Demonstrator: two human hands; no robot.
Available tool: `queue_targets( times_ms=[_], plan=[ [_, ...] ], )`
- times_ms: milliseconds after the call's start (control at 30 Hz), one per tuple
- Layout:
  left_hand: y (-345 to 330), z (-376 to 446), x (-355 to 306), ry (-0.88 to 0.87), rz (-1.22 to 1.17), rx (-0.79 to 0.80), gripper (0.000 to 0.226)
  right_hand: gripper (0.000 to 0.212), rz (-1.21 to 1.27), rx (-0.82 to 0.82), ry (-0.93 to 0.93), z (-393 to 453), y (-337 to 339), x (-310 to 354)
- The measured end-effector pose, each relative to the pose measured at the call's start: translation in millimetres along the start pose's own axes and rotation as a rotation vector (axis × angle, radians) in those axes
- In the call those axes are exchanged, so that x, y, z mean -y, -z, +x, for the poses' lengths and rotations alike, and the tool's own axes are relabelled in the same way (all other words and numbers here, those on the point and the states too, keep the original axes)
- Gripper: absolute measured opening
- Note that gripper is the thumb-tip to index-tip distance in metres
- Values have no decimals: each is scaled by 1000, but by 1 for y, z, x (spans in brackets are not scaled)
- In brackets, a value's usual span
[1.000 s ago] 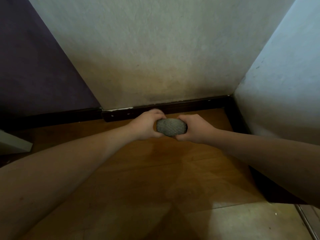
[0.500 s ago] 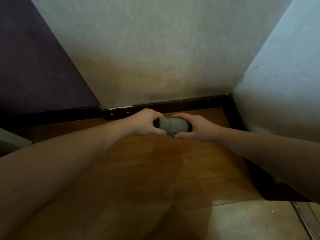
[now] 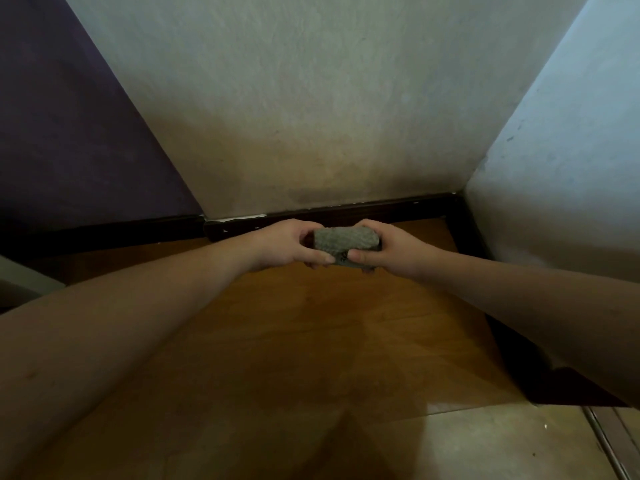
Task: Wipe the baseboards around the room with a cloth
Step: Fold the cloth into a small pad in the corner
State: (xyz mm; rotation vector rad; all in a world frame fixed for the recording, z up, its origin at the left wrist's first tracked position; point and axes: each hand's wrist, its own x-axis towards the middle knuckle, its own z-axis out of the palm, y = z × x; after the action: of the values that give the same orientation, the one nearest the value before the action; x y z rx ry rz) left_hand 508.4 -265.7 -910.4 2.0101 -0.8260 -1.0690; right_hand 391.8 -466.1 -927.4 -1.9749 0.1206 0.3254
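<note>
A small grey cloth (image 3: 344, 239), folded into a thick pad, is held between both hands just in front of the dark brown baseboard (image 3: 398, 207) of the white wall ahead. My left hand (image 3: 284, 245) grips its left end, my right hand (image 3: 388, 249) its right end, thumbs meeting under the cloth. The cloth hovers a little above the wooden floor (image 3: 294, 341), close to the baseboard; I cannot tell whether it touches it. The baseboard carries on along the purple wall (image 3: 104, 233) at left and along the right wall (image 3: 465, 230).
White wall (image 3: 311, 116) ahead meets a pale blue wall (image 3: 561, 168) in a corner at right. A pale object's edge (image 3: 20, 282) shows at far left. Tiled floor (image 3: 502, 441) and a metal threshold strip (image 3: 609, 445) lie at bottom right.
Both hands have turned and reshaped the cloth from a rounded ball into a flatter, wider pad. The hands stay in nearly the same place in front of the baseboard.
</note>
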Motion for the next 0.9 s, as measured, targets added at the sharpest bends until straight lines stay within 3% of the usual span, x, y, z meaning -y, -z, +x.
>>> queue_targets(
  times_ms=[133,200,300,533,667,767,833,900],
  plan=[
    [0,1,3,-10,193,-26,39,60,273,55,-151,-3,-11,-1],
    [-1,1,6,-19,221,-56,39,52,341,9,-182,0,-15,-1],
    [-2,1,6,-38,215,-86,40,36,254,-31,-119,3,-15,-1],
    [-6,5,8,-7,90,-179,55,37,73,-177,-42,5,-13,1],
    [-23,12,19,33,-106,-318,64,40,-69,-428,-38,6,-17,0],
    [-43,17,10,41,-340,-473,43,47,-189,-634,-50,10,-23,-3],
    [-53,19,-5,46,-539,-525,32,52,-224,-682,-29,12,-30,-1],
    [-54,21,-15,71,-697,-511,38,60,-187,-646,-8,11,-38,5]
  ],
)
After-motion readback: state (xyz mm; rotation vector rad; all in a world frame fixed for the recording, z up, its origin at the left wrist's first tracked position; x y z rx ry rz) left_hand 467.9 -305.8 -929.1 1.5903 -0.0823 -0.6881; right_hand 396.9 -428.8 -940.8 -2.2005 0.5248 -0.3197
